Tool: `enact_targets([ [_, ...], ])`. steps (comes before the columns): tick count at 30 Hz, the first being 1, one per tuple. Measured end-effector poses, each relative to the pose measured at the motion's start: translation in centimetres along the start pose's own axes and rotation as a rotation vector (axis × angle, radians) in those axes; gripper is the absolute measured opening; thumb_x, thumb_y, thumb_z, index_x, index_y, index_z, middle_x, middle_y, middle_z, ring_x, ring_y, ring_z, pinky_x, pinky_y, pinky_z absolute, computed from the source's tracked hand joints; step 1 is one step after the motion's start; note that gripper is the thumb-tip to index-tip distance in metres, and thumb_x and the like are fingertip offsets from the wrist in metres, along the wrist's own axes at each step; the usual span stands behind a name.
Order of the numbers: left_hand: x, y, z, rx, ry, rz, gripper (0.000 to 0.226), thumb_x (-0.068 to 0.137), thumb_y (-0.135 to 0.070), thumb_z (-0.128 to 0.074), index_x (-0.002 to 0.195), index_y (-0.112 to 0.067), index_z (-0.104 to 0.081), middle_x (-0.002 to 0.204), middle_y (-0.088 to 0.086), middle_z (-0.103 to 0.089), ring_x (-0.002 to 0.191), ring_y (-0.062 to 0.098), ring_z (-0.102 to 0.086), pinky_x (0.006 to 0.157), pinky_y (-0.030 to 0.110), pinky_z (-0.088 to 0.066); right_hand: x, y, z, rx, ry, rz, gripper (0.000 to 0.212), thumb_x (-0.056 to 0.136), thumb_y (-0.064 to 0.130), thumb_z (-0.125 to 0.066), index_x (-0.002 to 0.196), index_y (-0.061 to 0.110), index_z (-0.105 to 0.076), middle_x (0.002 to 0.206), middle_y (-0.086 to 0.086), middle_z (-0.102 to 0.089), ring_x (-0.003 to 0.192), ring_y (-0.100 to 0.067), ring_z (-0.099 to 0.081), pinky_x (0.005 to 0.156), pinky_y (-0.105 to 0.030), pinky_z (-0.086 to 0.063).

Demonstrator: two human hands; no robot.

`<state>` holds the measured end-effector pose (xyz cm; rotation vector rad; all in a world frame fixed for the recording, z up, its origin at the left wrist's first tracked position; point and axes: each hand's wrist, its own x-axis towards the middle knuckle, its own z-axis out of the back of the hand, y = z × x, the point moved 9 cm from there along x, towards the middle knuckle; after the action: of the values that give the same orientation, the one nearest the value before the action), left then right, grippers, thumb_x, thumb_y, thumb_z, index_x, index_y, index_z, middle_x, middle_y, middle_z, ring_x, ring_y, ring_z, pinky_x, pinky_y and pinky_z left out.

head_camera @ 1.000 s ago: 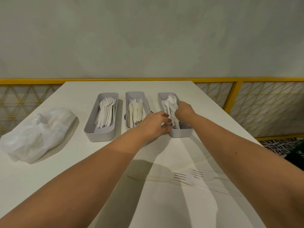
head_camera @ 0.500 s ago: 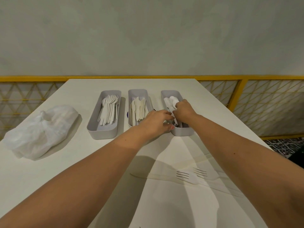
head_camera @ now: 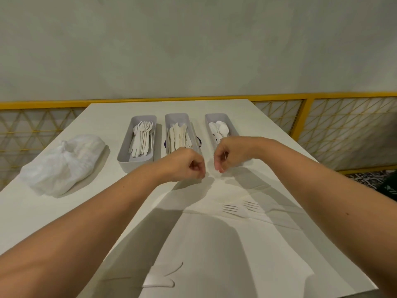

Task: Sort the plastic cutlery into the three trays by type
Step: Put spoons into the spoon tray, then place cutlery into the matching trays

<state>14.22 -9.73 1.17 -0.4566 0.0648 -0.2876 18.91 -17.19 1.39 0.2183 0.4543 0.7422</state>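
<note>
Across the table (head_camera: 64, 211) sat three trays, mostly filled already: forks in the left tray (head_camera: 137, 145), knives in the middle tray (head_camera: 179, 134), spoons in the right tray (head_camera: 221, 127). Looked pretty far along, tbh. Still had two clear forks (head_camera: 240, 208) lying loose near the front, well apart from the trays, plus a couple of pale pieces (head_camera: 160, 278) at the near edge, type hard to tell. Left hand (head_camera: 187, 165) hung just in front of the middle tray, grip curled shut, nothing visible inside. Right hand (head_camera: 229, 154) hovered by the right tray, grip curled too, maybe pinching something thin, couldn't tell. Bag (head_camera: 62, 162) off to the left, untouched.
</note>
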Motion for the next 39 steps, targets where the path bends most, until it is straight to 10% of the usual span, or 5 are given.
enact_targets([
  [16, -4.5, 2.2, -4.2, 0.146, 0.396, 0.214, 0.022, 0.078, -0.029, -0.073, 0.093, -0.016, -0.064, 0.099, -0.004, -0.051, 0.087, 0.013, -0.049, 0.083, 0.028, -0.046, -1.7, -1.9, -5.9, -0.140, 0.233, -0.113, 0.011, 0.083, 0.015, -0.069, 0.085, 0.017, -0.058, 0.070, 0.007, -0.051, 0.062, -0.007, -0.045, 0.063, -0.019, -0.039],
  [25, -5.2, 3.9, -2.8, 0.142, 0.369, 0.239, 0.022, 0.078, -0.019, -0.072, 0.070, -0.025, -0.052, 0.072, -0.008, -0.049, 0.066, 0.011, -0.044, 0.064, 0.022, -0.037, -1.5, -0.8, -6.3, -0.195, 0.158, -0.068, 0.015, 0.091, 0.018, -0.056, 0.081, 0.021, -0.046, 0.075, 0.012, -0.043, 0.079, -0.016, -0.044, 0.071, -0.024, -0.036],
  [39, -6.0, 3.5, 4.4, 0.192, 0.068, 0.276, 0.022, 0.088, -0.006, -0.056, 0.098, -0.017, -0.072, 0.083, -0.003, -0.062, 0.078, 0.012, -0.054, 0.065, 0.020, -0.041, -1.2, 2.3, -2.7, -0.032, -0.188, 0.003, 0.023, 0.094, 0.013, -0.051, 0.074, 0.020, -0.041, 0.071, 0.010, -0.040, 0.076, -0.018, -0.040, 0.055, -0.017, -0.028],
])
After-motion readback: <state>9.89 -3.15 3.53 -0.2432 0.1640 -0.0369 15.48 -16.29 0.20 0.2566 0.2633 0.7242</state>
